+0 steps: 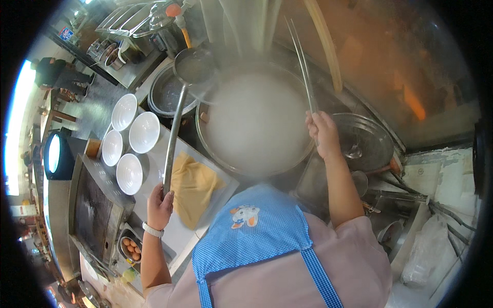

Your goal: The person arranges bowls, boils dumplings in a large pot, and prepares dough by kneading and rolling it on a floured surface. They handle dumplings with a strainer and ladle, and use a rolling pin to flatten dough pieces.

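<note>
My left hand [160, 206] grips the lower end of a long metal handle [175, 140]. At the handle's far end is a round strainer or ladle [195, 66], held over the side of a steel pot [167, 90]; steam blurs its bowl. In my right hand [322, 129] is a pair of long thin chopsticks or tongs [302, 61], with the tips pointing up and away from me. Between my hands stands a large round pot [227, 167], its contents hidden by thick white steam [258, 119].
Several white bowls [144, 132] stand on the left counter beside a yellow cloth [194, 188]. Farther left are a flat griddle [94, 208] and a container of brown eggs [131, 248]. A large metal lid [360, 142] lies right of the pot. A person [63, 75] stands in the background.
</note>
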